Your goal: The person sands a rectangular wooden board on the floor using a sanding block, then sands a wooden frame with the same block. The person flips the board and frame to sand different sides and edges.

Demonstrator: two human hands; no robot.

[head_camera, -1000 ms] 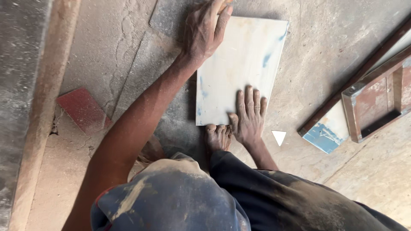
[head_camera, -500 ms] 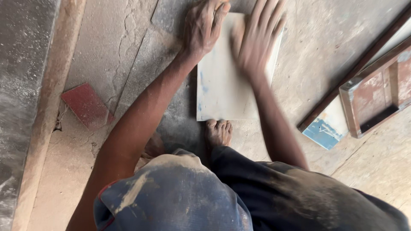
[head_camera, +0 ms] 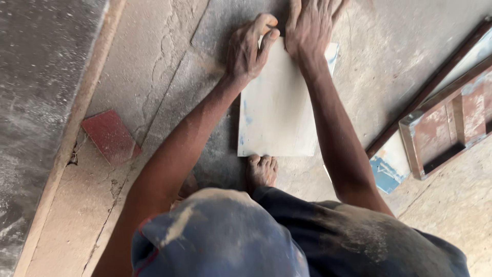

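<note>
Since half a second ago my right hand [head_camera: 310,28] has slid from the middle of the board up to its far edge, and it now sits sharp where it was blurred; my left hand [head_camera: 248,48] has stayed put at the far left corner. One pale rectangular board [head_camera: 279,110] lies flat on the dusty floor [head_camera: 154,61] straight ahead of me, its surface off-white with faint blue smears down the left edge and at the far right corner. My left fingers [head_camera: 266,38] are curled together over that corner, thumb on the face, clamped on the board. My right palm presses flat on the far edge, fingers stretched forward past it; their tips run out of view, so I cannot tell how far apart they are. Both hands lie close side by side, nearly touching. One bare foot [head_camera: 261,172] rests with its toes against the near edge of the board. One small red block [head_camera: 110,136] lies on the floor well to the left, beside a long raised ledge [head_camera: 46,102] of grey concrete. To the right, one wooden frame [head_camera: 446,128] with reddish panels lies tilted, and one blue-and-white scrap [head_camera: 390,169] juts out from under its near corner
</note>
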